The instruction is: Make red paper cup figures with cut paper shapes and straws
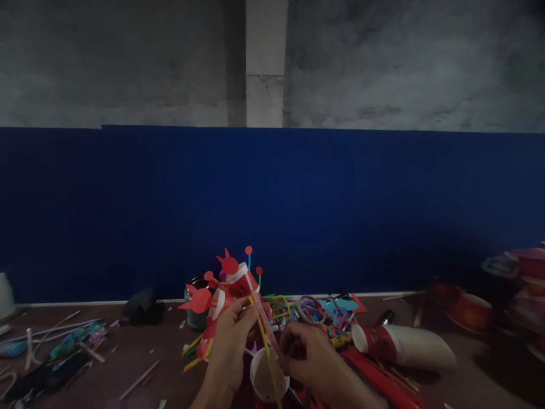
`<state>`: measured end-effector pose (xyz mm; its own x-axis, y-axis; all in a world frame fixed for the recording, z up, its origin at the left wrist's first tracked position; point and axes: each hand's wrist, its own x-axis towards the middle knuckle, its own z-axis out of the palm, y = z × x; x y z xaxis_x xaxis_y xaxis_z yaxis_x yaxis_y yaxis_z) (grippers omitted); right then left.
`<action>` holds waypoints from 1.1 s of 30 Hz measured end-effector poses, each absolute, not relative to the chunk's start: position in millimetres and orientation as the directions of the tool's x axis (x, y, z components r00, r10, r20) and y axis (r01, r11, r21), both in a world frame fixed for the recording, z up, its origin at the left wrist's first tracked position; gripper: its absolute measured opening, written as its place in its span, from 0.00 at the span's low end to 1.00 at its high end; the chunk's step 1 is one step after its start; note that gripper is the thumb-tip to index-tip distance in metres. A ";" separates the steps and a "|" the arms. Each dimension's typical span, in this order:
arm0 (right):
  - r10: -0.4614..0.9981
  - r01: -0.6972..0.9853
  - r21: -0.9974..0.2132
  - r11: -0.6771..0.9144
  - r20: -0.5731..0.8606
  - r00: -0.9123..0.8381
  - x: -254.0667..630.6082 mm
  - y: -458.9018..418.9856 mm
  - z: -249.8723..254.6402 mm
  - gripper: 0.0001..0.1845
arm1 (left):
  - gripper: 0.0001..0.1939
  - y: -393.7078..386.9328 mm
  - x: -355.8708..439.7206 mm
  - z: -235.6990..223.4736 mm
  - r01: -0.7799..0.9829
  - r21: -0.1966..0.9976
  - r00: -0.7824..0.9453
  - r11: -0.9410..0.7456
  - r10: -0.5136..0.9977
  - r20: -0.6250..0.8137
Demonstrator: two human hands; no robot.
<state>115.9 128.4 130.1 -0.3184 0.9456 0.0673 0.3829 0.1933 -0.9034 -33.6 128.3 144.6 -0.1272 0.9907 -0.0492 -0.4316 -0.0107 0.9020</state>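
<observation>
My left hand [232, 338] is closed near its fingertips on the upper part of a yellow drinking straw [264, 332] and a pale pink one [267, 319]. Lower down, the curled fingers of my right hand [307, 353] pinch the pink straw. The straws slant down in front of a white cup [260, 378], which stands just below my hands; whether they touch it I cannot tell. Behind my left hand are red-and-white cups with red paper cut-outs [230, 265] and round red discs [248, 250] on thin stems, partly hidden by the hand.
A dark jar [195, 318] stands behind the decorated cups. To the right lie coloured scraps [336, 312], a stack of white cups [419, 345] on its side and a long red pack [378, 378]. Straws and scraps [72, 341] cover the left. A blue panel [272, 210] closes the back.
</observation>
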 end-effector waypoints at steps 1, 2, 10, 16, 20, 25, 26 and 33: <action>0.945 0.405 -0.888 0.217 0.088 -0.314 115.5 128.0 129.6 0.05 | 0.17 128.3 -33.0 144.8 -0.419 0.908 -0.119 -0.010 0.992 -0.044; 0.943 0.418 -0.877 0.236 0.103 -0.316 115.3 127.5 129.2 0.05 | 0.17 128.3 -32.6 145.2 -0.409 0.913 -0.112 -0.006 0.993 -0.044; 0.927 0.431 -0.866 0.252 0.087 -0.366 115.6 123.0 135.5 0.05 | 0.19 128.4 -30.7 144.1 -0.437 0.899 -0.102 -0.001 0.994 -0.048; 0.934 0.477 -0.831 0.285 0.129 -0.334 115.5 121.9 134.7 0.03 | 0.17 129.8 -30.2 141.4 -0.447 0.894 -0.093 -0.004 0.995 -0.042; 0.948 0.498 -0.842 0.208 0.048 -0.314 114.2 123.8 129.7 0.05 | 0.17 129.6 -29.0 140.6 -0.458 0.889 -0.086 -0.004 0.996 -0.040; 0.963 0.612 -0.755 0.237 0.100 -0.250 113.0 124.4 127.9 0.04 | 0.16 129.3 -25.3 140.8 -0.497 0.868 -0.089 0.012 0.994 -0.065; 0.965 0.629 -0.739 0.239 0.107 -0.241 112.6 124.3 128.6 0.04 | 0.17 129.1 -24.2 141.0 -0.506 0.862 -0.097 0.013 0.993 -0.072; 0.976 0.758 -0.615 0.219 0.130 -0.177 110.1 125.4 127.7 0.05 | 0.19 127.1 -13.8 138.8 -0.600 0.800 -0.105 0.011 0.990 -0.093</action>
<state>110.1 125.4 127.7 -0.1765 0.9756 0.1303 0.7577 0.2192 -0.6147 -13.8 127.1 138.8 -0.1053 0.9901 -0.0928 -0.6004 0.0111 0.7996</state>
